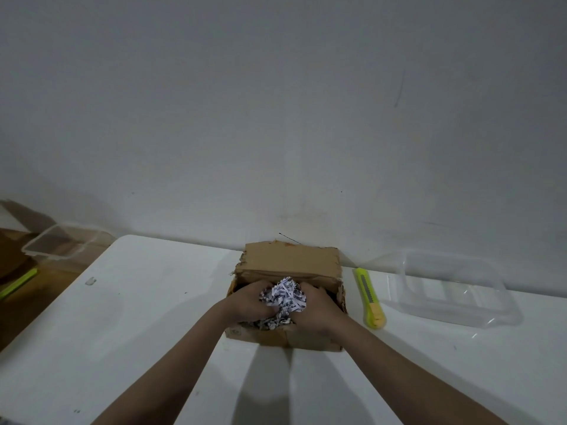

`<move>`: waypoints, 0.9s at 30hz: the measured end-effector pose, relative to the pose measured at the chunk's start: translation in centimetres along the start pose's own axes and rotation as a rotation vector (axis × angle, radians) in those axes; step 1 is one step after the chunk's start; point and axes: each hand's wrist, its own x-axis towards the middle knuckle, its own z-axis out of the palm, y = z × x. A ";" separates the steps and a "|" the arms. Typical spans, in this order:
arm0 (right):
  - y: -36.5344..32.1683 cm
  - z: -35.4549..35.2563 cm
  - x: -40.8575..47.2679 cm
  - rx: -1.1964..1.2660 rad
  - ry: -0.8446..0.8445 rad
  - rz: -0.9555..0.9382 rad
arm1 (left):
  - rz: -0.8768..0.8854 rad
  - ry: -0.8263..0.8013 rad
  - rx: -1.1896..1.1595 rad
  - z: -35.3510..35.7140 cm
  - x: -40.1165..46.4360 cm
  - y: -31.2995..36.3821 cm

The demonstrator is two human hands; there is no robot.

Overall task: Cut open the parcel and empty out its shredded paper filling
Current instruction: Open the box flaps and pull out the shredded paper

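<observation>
We have both hands, left [245, 302] and right [319, 305], down in the opened box [291, 265], each grip curled round one wad of paper [283, 294] between them, so it lifts out whole. Right of our grip lie the knife [369, 297] and, beyond it, a tub [445, 289] on the tabletop [138, 317].

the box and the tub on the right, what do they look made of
Open brown box: corrugated cardboard by the look, matte, with ragged torn edges. Clear rectangular tub: probably thin plastic, glossy; the white table shows through it and its rim catches highlights.
</observation>
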 end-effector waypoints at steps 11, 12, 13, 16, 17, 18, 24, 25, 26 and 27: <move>-0.6 -0.5 -1.4 -0.222 0.070 -0.045 | 0.068 0.040 0.307 -0.5 -0.5 0.9; -0.7 -0.7 -1.6 -0.240 0.084 -0.041 | 0.062 0.027 0.339 -0.5 -0.6 0.9; -0.7 -0.9 -1.6 -0.263 0.096 -0.034 | 0.047 0.015 0.370 -0.4 -0.6 1.0; -0.7 -1.4 -1.5 -0.352 0.086 -0.004 | -0.051 -0.069 0.494 0.0 -0.5 1.2; -0.7 -1.6 -1.3 -0.377 0.070 0.001 | -0.083 -0.116 0.538 0.2 -0.5 1.3; -0.7 -1.7 -1.2 -0.398 0.052 0.002 | -0.108 -0.153 0.566 0.2 -0.5 1.4; -0.4 -1.7 -0.7 -0.416 -0.060 0.017 | -0.139 -0.206 0.529 0.0 -0.9 1.7; -0.2 -1.7 -0.5 -0.382 -0.095 0.032 | -0.149 -0.213 0.522 0.0 -1.1 1.7; 0.0 -1.8 -0.3 -0.347 -0.131 0.045 | -0.160 -0.220 0.521 0.0 -1.3 1.7; 0.2 -1.8 -0.2 -0.320 -0.160 0.059 | -0.169 -0.227 0.529 0.0 -1.4 1.8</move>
